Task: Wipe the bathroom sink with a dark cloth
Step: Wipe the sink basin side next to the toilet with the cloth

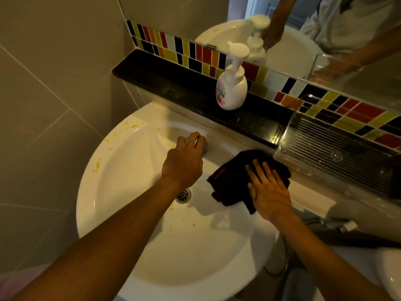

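Currently —
left hand [184, 161]: fingers curled around tap [201, 144]
right hand [269, 192]: flat, fingers spread, pressing dark cloth [230, 181]
dark cloth: on sink [121, 170] rim, right of tap
sink: orange splatters on left side

My left hand [184, 158] is gripping the tap [200, 144] at the sink's [121, 170] far rim; my right hand [269, 192] is pressing flat on the dark cloth [230, 181].

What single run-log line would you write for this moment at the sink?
left hand: gripping tap | right hand: flat on cloth | cloth: on sink rim, right | orange spots: left rim, unwiped
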{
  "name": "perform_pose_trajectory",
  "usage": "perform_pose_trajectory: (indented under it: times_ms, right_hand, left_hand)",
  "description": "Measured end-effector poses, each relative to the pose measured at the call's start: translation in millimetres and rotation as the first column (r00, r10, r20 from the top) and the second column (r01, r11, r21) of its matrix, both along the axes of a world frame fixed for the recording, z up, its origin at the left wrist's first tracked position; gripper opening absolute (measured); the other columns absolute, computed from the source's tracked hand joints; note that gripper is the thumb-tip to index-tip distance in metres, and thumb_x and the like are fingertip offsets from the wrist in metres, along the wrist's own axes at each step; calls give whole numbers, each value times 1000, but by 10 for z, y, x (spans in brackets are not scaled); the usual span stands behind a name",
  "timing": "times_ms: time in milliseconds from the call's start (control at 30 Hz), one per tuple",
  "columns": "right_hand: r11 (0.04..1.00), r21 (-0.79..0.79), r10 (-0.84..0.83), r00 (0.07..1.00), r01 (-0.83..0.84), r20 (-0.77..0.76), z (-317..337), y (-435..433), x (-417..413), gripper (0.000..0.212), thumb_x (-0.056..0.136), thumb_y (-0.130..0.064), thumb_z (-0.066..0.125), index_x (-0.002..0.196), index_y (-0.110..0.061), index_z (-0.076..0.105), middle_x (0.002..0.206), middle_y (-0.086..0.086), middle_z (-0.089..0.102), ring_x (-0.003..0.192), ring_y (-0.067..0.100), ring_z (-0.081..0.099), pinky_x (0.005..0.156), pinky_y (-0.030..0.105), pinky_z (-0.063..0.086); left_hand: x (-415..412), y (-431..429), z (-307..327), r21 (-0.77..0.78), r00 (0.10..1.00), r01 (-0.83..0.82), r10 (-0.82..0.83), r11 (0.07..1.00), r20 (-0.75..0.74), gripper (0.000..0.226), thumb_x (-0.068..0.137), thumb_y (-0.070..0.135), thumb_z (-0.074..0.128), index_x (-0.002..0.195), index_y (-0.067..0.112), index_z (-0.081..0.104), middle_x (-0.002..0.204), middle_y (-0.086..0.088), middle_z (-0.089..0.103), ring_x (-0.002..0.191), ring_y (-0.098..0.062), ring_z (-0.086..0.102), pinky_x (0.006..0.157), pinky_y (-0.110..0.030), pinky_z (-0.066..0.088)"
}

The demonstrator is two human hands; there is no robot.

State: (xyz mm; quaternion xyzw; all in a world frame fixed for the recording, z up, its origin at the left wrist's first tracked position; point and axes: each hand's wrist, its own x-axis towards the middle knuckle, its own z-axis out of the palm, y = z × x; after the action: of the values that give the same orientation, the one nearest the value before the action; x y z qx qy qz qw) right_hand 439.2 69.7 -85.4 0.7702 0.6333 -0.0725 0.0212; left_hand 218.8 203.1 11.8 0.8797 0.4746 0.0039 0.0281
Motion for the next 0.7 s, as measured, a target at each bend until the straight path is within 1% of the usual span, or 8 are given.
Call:
perform_pose_trajectory:
  times_ms: [67, 133, 233, 367, 500, 567, 633, 700]
  right_hand:
    - [1000, -18, 1, 1000, 0, 16, -27, 107, -28, 63, 91, -46, 2, 151, -28, 13, 160, 2, 13, 148, 28, 6, 120, 47, 9]
    - [1000, 11, 2, 999, -2, 43, -55, 280, -66, 61, 93, -44, 7, 150, -26, 15, 160, 4, 17, 148, 30, 8, 120, 48, 7]
    - [998, -17, 67, 993, -65, 94, -119, 598, -149, 55, 98, -39, 19, 149, -26, 3, 161, 4, 13, 148, 29, 4, 121, 47, 3]
    - [973, -38, 229, 969, -227, 93, -136, 1103, -390, 62, 95, -33, 35, 152, -20, 14, 160, 6, 16, 148, 30, 8, 120, 49, 13]
    - [931, -99, 352, 936, -352, -24, -120, 1557, -459, 70, 94, -31, 41, 151, -23, 1, 162, 3, 5, 149, 26, 4, 120, 47, 13]
    - [937, -114, 313, 939, -330, -146, -126, 1641, -447, 66, 94, -27, 41, 151, -18, 10, 161, 6, 12, 148, 26, 11, 120, 45, 15]
    - [942, -183, 222, 930, -283, -293, -137, 1639, -466, 54, 95, -26, 39, 147, -11, 30, 156, 11, 28, 144, 29, 24, 118, 43, 21]
    - [931, -242, 210, 943, -274, -259, -130, 1599, -488, 49, 96, -31, 35, 141, -12, 39, 149, 13, 40, 136, 31, 38, 112, 45, 32]
  left_hand:
    - [-5, -1, 0, 1, 1000, 3, -3, 1000, 6, 52, 87, 24, 54, 136, 12, 39, 142, -9, 42, 108, -31, 53, 65, -33, 57]
    - [2, -1, 7, 5, 1000, 9, -9, 1000, -10, 53, 88, 25, 53, 137, 12, 37, 144, -9, 41, 109, -31, 52, 66, -31, 56]
    - [4, 3, 2, 6, 1000, 1, -1, 1000, -18, 52, 88, 25, 53, 136, 12, 37, 143, -9, 41, 107, -30, 53, 64, -30, 57]
    - [6, -3, 14, 5, 1000, 7, -7, 1000, 20, 51, 88, 24, 55, 135, 12, 40, 142, -10, 44, 108, -31, 54, 67, -30, 57]
    - [29, -8, 23, -19, 998, -7, 8, 1000, 70, 49, 90, 26, 54, 135, 13, 39, 141, -9, 45, 111, -30, 53, 75, -32, 57]
    - [38, 4, 26, -38, 997, -12, 15, 999, 75, 49, 91, 27, 54, 135, 14, 38, 142, -8, 43, 114, -30, 52, 79, -34, 57]
    - [36, 11, 26, -35, 998, -16, 18, 999, 61, 51, 93, 30, 51, 138, 15, 34, 145, -7, 40, 119, -29, 49, 84, -33, 55]
    - [43, 6, 44, -17, 999, -14, 15, 1000, 49, 50, 94, 30, 49, 139, 15, 33, 146, -7, 38, 121, -29, 48, 85, -32, 53]
